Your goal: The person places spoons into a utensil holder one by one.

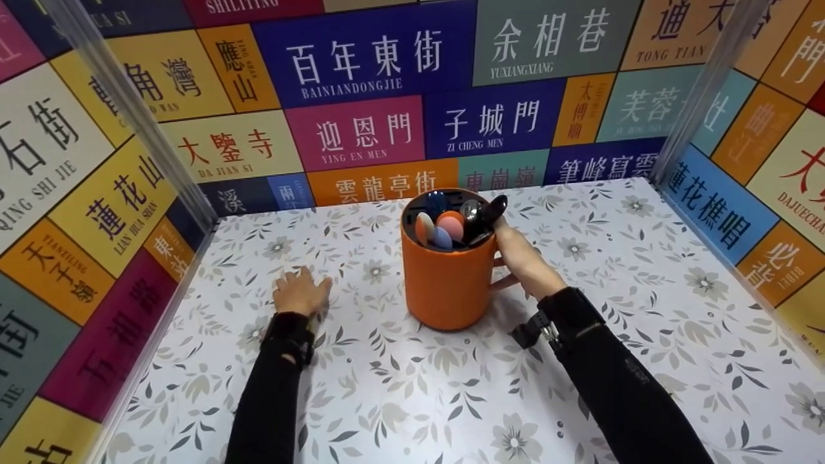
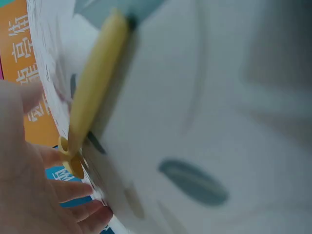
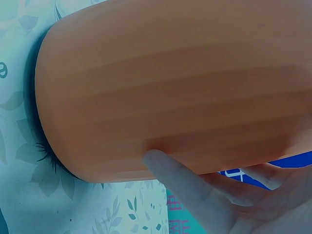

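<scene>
An orange mug-shaped holder [image 1: 448,290] stands upright on the flowered table, its handle at the right. Its black top carries a pink-and-orange rounded head [image 1: 450,227], a blue one [image 1: 442,238], an orange-and-white one [image 1: 425,227] and a leaning glossy dark piece [image 1: 493,209]. My right hand [image 1: 525,261] is at the holder's right side, fingers by the rim and the dark piece; a fingertip [image 3: 155,158] touches the orange wall. I cannot tell whether it grips anything. My left hand [image 1: 300,292] rests on the table, fingers spread, beside a slim yellow stick [image 2: 97,78] with a looped end.
Behind the table rises a wall of coloured panels [image 1: 361,55] with Chinese lettering. Side panels [image 1: 97,212] stand along the left and right edges, with clear corner strips. White flowered table surface [image 1: 419,399] lies in front of the holder.
</scene>
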{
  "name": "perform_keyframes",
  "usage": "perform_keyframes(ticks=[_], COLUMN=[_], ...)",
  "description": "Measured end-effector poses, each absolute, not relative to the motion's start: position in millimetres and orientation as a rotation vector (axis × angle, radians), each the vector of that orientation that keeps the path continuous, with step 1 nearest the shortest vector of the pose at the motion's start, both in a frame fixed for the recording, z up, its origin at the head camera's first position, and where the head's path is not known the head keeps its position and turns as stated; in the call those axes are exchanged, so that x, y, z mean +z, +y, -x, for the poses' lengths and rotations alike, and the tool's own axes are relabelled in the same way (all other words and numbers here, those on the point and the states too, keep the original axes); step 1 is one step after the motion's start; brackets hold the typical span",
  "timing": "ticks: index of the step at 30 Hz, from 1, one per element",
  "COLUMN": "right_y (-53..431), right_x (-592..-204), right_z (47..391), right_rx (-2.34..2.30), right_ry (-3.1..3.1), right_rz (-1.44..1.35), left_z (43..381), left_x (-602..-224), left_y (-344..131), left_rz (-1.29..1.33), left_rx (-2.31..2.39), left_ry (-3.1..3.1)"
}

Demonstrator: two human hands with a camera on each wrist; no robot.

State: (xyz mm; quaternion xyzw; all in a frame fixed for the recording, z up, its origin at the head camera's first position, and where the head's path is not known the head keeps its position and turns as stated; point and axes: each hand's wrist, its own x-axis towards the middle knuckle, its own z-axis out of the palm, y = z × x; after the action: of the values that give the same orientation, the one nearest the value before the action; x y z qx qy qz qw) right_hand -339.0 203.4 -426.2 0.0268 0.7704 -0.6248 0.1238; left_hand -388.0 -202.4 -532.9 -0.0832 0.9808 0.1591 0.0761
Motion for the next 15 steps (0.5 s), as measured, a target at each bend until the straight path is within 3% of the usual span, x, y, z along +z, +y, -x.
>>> perform_keyframes(ticks=[15], right_y=[202], right_x=[-425], right_z=[340], right_rx=[-1.818], right_ry=[2.245], right_rz=[-0.104], left_z=[386], left_x=[-516], left_y=[-184], left_rz=[0.193], left_rx=[0.559], left_ry=[3.059])
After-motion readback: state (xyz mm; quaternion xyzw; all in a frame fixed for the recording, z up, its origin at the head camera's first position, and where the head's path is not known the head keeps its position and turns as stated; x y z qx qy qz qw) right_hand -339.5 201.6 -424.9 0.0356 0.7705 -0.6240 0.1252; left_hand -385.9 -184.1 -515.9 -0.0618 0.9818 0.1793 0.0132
